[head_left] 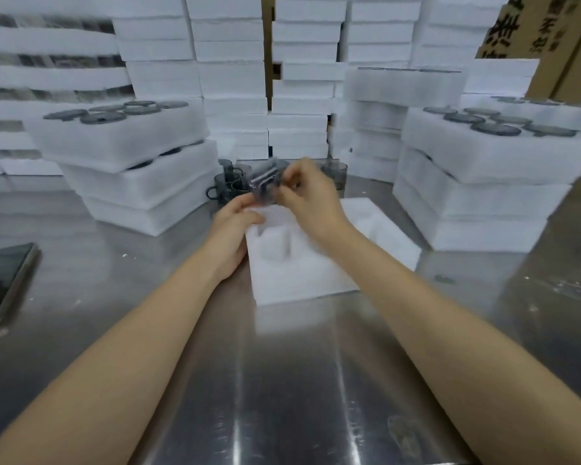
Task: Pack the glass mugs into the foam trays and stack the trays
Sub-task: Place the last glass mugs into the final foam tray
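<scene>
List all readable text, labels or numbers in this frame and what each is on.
Brown cardboard boxes, top right: black printed characters in columns, cropped and blurred; not readable.
Open white foam tray, centre: no print visible.
Stacked white foam trays: no print visible.
Smoky grey glass mug, held up: motion-blurred, no marking discernible.
Dark flat smartphone, left edge: screen dark, no text.

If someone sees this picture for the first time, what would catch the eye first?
The two hands at the centre: the right hand holds a blurred smoky glass mug above a foam tray on the steel table, while the left hand holds that tray's left edge. Flanking them stand a left stack and a right stack of filled trays.
</scene>
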`<state>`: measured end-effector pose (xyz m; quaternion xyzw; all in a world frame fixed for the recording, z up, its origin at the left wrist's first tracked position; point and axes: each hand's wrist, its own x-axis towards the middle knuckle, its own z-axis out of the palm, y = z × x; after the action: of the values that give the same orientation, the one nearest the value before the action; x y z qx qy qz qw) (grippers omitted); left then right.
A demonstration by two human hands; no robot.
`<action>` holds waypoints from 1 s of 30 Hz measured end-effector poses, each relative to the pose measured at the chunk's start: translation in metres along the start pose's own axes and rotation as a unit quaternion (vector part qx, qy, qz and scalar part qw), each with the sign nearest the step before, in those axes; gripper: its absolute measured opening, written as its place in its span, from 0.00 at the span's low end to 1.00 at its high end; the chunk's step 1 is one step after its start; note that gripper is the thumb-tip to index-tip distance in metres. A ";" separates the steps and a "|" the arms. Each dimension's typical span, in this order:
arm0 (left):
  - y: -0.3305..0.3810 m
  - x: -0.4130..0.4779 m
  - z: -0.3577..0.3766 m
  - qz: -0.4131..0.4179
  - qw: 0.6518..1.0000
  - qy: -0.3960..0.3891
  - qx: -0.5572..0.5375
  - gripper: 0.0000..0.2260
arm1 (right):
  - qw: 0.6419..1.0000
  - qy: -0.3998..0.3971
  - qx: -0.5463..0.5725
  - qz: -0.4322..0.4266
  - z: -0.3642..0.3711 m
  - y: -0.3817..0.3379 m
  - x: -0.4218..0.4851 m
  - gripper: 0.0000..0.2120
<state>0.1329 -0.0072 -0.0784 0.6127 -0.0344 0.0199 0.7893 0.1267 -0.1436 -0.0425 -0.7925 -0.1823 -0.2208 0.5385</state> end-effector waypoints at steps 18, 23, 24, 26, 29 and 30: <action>0.008 0.002 -0.008 -0.046 0.985 -0.060 -0.157 0.24 | 0.962 -0.089 -0.241 -0.090 0.002 -0.001 -0.008 0.04; 0.006 0.005 -0.008 -0.026 0.985 -0.114 -0.127 0.11 | 0.948 -0.135 -0.280 -0.066 0.001 -0.003 -0.010 0.05; 0.005 0.006 -0.008 -0.025 0.986 -0.120 -0.110 0.11 | 0.949 -0.140 -0.276 -0.057 0.001 -0.003 -0.010 0.06; 0.003 0.008 -0.008 -0.026 0.987 -0.127 -0.091 0.11 | 0.956 -0.138 -0.255 -0.045 0.000 -0.002 -0.010 0.10; 0.001 0.009 -0.011 -0.018 0.987 -0.141 -0.069 0.13 | 0.965 -0.118 -0.230 -0.051 0.000 -0.001 -0.010 0.10; 0.002 0.009 -0.012 -0.021 0.988 -0.139 -0.067 0.14 | 0.961 -0.119 -0.244 -0.059 0.001 -0.001 -0.010 0.10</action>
<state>0.1422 0.0044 -0.0788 0.5559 -0.1325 -0.0841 0.8163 0.1184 -0.1432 -0.0474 -0.9080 -0.2325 -0.1943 0.2892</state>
